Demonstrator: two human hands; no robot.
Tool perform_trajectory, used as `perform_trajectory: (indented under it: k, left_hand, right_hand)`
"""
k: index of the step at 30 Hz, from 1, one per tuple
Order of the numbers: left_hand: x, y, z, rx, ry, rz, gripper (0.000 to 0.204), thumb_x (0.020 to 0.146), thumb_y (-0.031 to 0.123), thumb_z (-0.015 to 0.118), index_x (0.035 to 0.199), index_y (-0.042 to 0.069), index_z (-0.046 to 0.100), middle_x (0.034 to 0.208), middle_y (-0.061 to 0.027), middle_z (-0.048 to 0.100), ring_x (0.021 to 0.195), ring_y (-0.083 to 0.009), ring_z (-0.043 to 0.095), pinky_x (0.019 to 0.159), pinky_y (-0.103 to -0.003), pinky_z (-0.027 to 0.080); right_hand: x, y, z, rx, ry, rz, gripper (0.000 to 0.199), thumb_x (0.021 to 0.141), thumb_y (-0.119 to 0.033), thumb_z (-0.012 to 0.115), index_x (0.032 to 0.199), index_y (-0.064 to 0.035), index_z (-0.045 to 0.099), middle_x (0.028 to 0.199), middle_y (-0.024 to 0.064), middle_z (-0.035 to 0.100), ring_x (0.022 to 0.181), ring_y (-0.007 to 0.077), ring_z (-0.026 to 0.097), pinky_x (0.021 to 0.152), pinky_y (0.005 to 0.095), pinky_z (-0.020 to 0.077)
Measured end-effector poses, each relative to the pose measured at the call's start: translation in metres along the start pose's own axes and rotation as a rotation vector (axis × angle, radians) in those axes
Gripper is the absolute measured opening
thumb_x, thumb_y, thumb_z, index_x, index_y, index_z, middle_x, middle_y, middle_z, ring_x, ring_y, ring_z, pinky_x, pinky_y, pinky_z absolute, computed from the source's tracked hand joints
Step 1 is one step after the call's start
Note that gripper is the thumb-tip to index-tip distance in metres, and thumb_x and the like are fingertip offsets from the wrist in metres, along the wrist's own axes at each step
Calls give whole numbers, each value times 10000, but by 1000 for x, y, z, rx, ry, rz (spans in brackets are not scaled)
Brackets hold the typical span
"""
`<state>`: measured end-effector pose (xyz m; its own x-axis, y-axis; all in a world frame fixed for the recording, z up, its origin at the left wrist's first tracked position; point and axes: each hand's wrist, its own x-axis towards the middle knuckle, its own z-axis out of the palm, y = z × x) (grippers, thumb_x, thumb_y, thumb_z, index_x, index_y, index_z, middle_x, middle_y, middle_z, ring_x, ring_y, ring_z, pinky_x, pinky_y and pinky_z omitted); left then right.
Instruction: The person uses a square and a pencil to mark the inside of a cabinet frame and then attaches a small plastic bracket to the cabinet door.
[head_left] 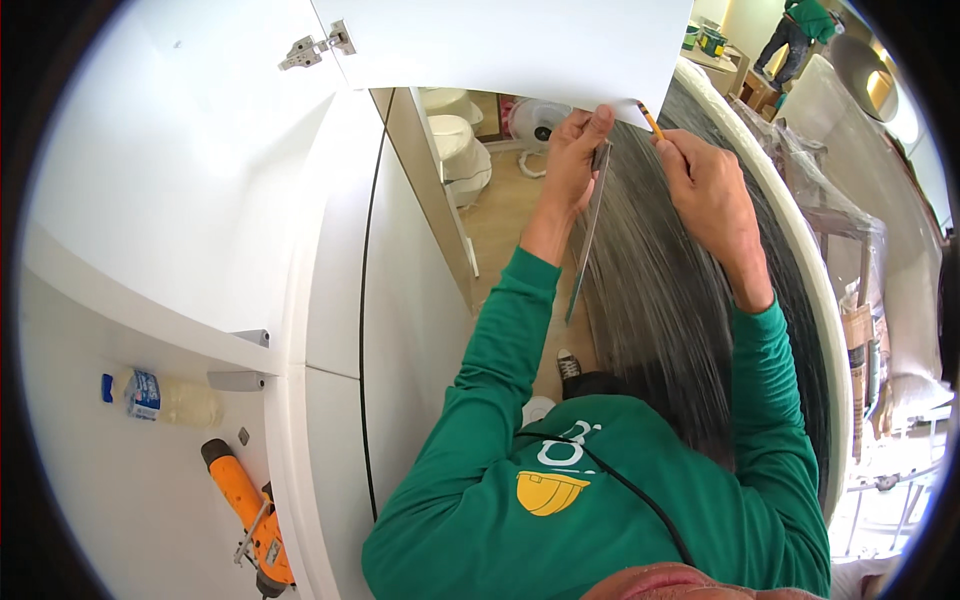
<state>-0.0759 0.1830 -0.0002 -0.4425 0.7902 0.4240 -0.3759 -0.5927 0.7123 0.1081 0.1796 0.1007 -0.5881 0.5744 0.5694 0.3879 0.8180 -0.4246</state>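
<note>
A white cabinet door (500,45) stands open at the top, hung on a metal hinge (318,46). My left hand (575,158) is at the door's lower edge, its fingers closed round a metal try square (590,230) whose thin blade hangs down past my wrist. To the right, my right hand (705,185) pinches a yellow pencil (651,121). The pencil's dark tip is at the door's lower right corner; whether it touches the surface I cannot tell. Part of the square's stock is hidden by my left hand.
On the cabinet shelf at left lie a plastic bottle (170,398) and an orange cordless drill (245,510). Film-covered dark panelling (660,270) curves along the right. A white fan (535,122) stands beyond. Another person (797,40) works at the far upper right.
</note>
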Motion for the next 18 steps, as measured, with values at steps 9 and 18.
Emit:
perform_trajectory:
  k: [9, 18]
  left_hand:
    - [-3, 3, -3, 33, 43, 10, 387, 956, 443, 759, 939, 69, 659, 699, 47, 528, 522, -37, 467, 463, -210, 350]
    - [-2, 0, -7, 76, 46, -4, 376, 943, 444, 775, 954, 79, 682, 698, 63, 523, 542, -32, 499, 466, -200, 360]
  right_hand:
    - [2, -4, 6, -29, 9, -35, 235, 1015, -191, 577, 916, 12, 642, 751, 258, 644, 742, 489, 624, 652, 542, 488]
    - [1, -6, 1, -31, -8, -5, 248, 1011, -198, 576, 909, 18, 644, 765, 265, 643, 752, 497, 617, 671, 551, 487]
